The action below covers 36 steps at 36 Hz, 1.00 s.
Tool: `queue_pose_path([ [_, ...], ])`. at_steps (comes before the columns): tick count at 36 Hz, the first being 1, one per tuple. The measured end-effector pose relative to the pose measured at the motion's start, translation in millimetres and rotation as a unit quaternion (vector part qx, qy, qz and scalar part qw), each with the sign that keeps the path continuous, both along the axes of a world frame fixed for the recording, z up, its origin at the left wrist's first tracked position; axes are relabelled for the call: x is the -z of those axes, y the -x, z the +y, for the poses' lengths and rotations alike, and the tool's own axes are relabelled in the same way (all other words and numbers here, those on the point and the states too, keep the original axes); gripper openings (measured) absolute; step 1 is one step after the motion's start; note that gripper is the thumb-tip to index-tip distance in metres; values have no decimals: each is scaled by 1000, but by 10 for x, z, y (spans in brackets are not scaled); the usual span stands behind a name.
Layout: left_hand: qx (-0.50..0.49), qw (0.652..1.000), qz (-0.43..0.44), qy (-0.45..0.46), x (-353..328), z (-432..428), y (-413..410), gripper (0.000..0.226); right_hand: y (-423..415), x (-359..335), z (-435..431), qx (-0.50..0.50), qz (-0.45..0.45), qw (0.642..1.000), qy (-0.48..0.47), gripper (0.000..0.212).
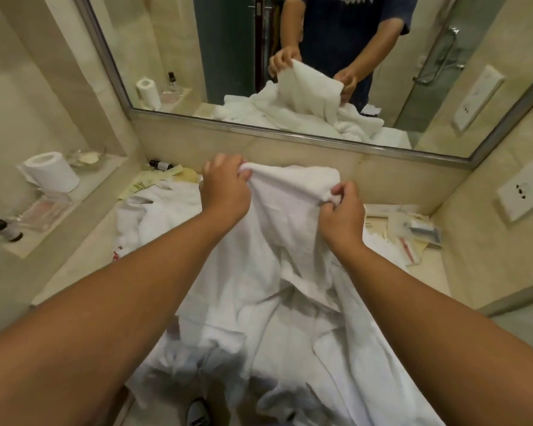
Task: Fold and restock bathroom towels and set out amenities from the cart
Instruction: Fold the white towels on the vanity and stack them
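Nearest to us, a heap of white towels [290, 348] spills over the front edge of the table [83, 256], with the toe of a shoe [197, 413] showing below it. Above the heap we hold 1 white towel [290, 204] by its top edge. Our left hand [225, 192] has its fingers curled over 1 bunched corner, and our right hand [342, 213] pinches the other corner between thumb and curled fingers. The towel hangs between them and runs down into the heap.

A towel edge on the left carries red marks [117, 253], too small for us to read. Past it, pale paper sachets [142, 186] with green print lie flat on the table, the print unreadable, and a small dark-capped bottle [160, 164] lies on its side behind them. On the right, clear packets of amenities [413, 229] lie in a loose pile; what they hold is blurred.

On the left ledge [22, 250] stand 2 dark-capped bottles [0, 226], a clear glass tray [43, 210] with something pinkish in it, a roll of toilet paper [51, 172], and a glass dish [83, 158] with something white in it.

Farthest off, the mirror [166, 41] reflects the hands and the towel, and a white wall socket [523, 192] sits on the right wall.
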<state>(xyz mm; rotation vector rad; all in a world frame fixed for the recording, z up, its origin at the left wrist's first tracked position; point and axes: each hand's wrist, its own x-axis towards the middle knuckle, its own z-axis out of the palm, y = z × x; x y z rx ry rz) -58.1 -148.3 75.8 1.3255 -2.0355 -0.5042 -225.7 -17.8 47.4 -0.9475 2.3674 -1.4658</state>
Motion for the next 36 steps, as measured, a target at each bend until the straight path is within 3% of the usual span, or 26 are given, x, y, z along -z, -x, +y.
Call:
queue_pose_path([
  [5, 24, 994, 106, -1, -442, -234, -32, 10, -272, -125, -38, -27, 41, 999, 21, 39],
  [9, 99, 989, 102, 52, -654, -397, -81, 12, -497, -36, 10, -120, 92, 986, -70, 103],
  [11, 134, 986, 69, 64, -602, -450, -103, 13, -589, 95, 5, -145, 106, 975, -135, 121],
  [15, 162, 976, -60, 131, -227, -483, -196, 20, -675, 395, -35, -75, 127, 955, -257, 108],
  [17, 247, 958, -135, 61, -9, -423, -273, 10, -724, 503, -16, -51, 148, 939, -307, 85],
  [20, 372, 876, -293, -92, 320, -271, -398, 8, -819, 568, 34, -46, 218, 912, -345, 36],
  [22, 393, 836, -357, -140, 529, -155, -487, 16, -883, 577, 55, -61, 185, 917, -349, 22],
  [25, 382, 817, -419, -100, 741, 4, -602, 47, -972, 638, 64, -123, 104, 902, -400, 22],
  [27, 382, 775, -503, -22, 834, 102, -672, 69, -1041, 703, 65, -160, 120, 867, -457, 40],
  [29, 385, 734, -558, 36, 918, 168, -704, 74, -1096, 778, 74, -187, 127, 834, -503, 62],
  [31, 375, 743, -553, 41, 970, 174, -690, 60, -1123, 844, 101, -207, 104, 820, -523, 80],
  [36, 351, 861, -350, -114, 674, 34, -572, 30, -1071, 930, 209, -214, 136, 815, -520, 88],
])
